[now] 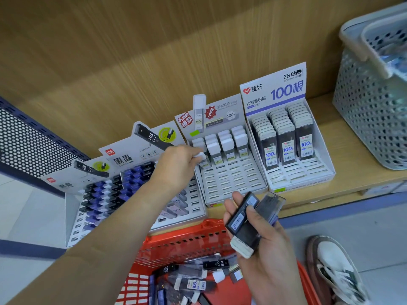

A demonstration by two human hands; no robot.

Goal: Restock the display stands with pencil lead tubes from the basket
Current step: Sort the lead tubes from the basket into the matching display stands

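Pinching half-hidden white-capped tube [201, 156] w/ left hand [176, 166]; right hand [264, 249] fingers [230, 205] grip blurred tubes [242, 219].

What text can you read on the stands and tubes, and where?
"爱好", "100根", "2B 0.7", "大容量铅芯": rightmost stand's header.
"活动铅芯", "100": next stand's header.
"黑晶", "HB 0.7": third stand's header.
"HB 0.7": tube in the red basket.
Labels on the tubes in the right hand: too blurred.
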